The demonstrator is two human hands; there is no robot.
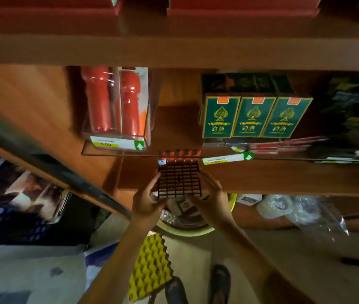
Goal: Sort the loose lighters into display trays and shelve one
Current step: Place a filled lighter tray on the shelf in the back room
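Observation:
A black grid display tray (178,179) is held up at the front edge of a wooden shelf (284,178), its underside toward me. Red lighters (180,155) stick out of its far side, seen through a glass shelf edge. My left hand (146,200) holds the tray's left side with fingers running up along it. My right hand (212,199) holds the right side the same way, thumb under the near edge. How many lighters fill the tray is hidden.
On the shelf stand red items in clear packs (115,104) at the left and three green card boxes (255,117) at the right, with yellow price tags (227,159). A yellow bowl (183,229) with packets lies below, and yellow egg-crate foam (152,266) on the floor.

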